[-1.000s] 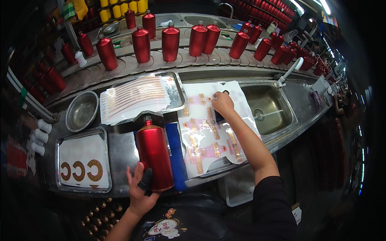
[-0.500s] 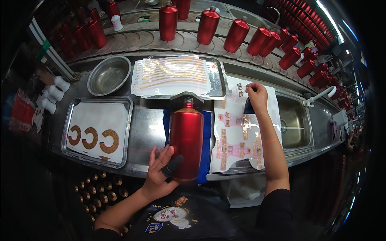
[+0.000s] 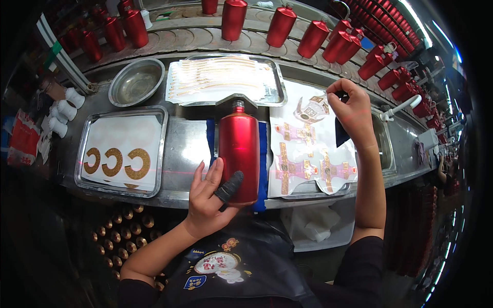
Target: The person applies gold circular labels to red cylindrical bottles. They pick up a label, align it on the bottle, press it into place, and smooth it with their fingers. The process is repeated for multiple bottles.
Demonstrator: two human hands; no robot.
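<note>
A glossy red bottle (image 3: 239, 156) with a clear neck lies in front of me on a blue cloth (image 3: 262, 174), its neck at a dark angled rest (image 3: 237, 99). My left hand (image 3: 208, 192) grips its lower left side; one finger wears a black finger cot. My right hand (image 3: 354, 105) is raised over the decal sheet (image 3: 287, 110), thumb and forefinger pinched. A dark blue flat piece (image 3: 341, 134) sticks out below its palm. Beside the fingertips is a gold-printed translucent decal (image 3: 311, 110), its edge near them. Whether the pinch holds that edge, I cannot tell.
At left, a metal tray (image 3: 163, 149) holds gold C-shaped decals, with a metal bowl (image 3: 137, 83) behind. Another tray (image 3: 281, 92) carries gold strip decals. Red bottles (image 3: 234, 20) line the conveyor (image 3: 200, 43). A sink (image 3: 386, 146) and white faucet (image 3: 411, 105) are at right.
My right hand has moved right and slightly up, and a translucent decal now shows beside its fingertips. The view has shifted. My left hand stays on the bottle.
</note>
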